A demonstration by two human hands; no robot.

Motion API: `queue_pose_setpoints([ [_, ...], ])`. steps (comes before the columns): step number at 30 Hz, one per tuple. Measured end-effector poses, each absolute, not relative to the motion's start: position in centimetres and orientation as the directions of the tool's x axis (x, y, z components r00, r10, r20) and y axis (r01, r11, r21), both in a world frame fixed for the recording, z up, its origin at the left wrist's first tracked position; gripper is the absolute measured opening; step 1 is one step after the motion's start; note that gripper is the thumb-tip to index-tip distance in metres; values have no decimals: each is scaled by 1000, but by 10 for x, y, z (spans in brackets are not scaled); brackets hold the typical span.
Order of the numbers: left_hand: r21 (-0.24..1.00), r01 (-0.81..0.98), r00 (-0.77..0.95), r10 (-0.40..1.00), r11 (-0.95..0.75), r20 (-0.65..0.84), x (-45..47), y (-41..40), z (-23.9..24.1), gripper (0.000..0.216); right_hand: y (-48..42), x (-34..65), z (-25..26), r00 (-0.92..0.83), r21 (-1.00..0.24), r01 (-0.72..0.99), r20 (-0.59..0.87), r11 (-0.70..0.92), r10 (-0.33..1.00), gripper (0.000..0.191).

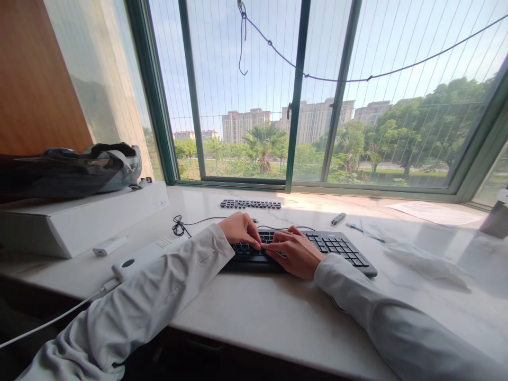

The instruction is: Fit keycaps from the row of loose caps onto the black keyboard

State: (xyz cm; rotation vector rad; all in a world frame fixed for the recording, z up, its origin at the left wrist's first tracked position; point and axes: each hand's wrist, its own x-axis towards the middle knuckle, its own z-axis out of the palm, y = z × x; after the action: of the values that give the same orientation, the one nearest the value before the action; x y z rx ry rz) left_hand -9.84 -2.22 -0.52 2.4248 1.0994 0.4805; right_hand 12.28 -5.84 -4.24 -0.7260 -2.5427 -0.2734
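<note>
A black keyboard [337,247] lies on the pale marble sill [254,312] in front of the window. My left hand [239,229] rests on its left half, fingers curled down with the tips pressing on the keys. My right hand [296,252] lies over the middle of the keyboard, fingers stretched leftward and flat on the keys, almost touching the left hand. Both arms wear white sleeves. The number pad at the right end is uncovered.
A second small black key strip [250,203] lies near the window frame. A white box [83,217] with a dark bag [71,169] on it stands at left. A white device with cable [130,263], a small pen-like item [338,218] and papers [432,212] lie around.
</note>
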Motion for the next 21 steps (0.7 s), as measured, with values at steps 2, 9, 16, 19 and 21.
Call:
queue_pose_setpoints([
  [2,535,623,613,781,-571,119,-100,-21,-6,36,-59,123,-42,-744,56,541,497,839,447,31],
  [9,590,653,530,843,-475,93,-103,-16,-9,42,-59,122,-41,-748,59,544,486,837,452,30],
  [16,594,671,543,840,-445,15,-102,-19,-4,40,-58,123,-42,-751,48,542,477,839,457,30],
  [19,568,677,564,826,-468,7,-101,-19,-4,37,-58,122,-42,-753,54,542,474,839,456,30],
  [21,562,672,584,812,-482,-1,-100,-17,-6,36,-59,121,-42,-751,63,549,476,834,458,30],
])
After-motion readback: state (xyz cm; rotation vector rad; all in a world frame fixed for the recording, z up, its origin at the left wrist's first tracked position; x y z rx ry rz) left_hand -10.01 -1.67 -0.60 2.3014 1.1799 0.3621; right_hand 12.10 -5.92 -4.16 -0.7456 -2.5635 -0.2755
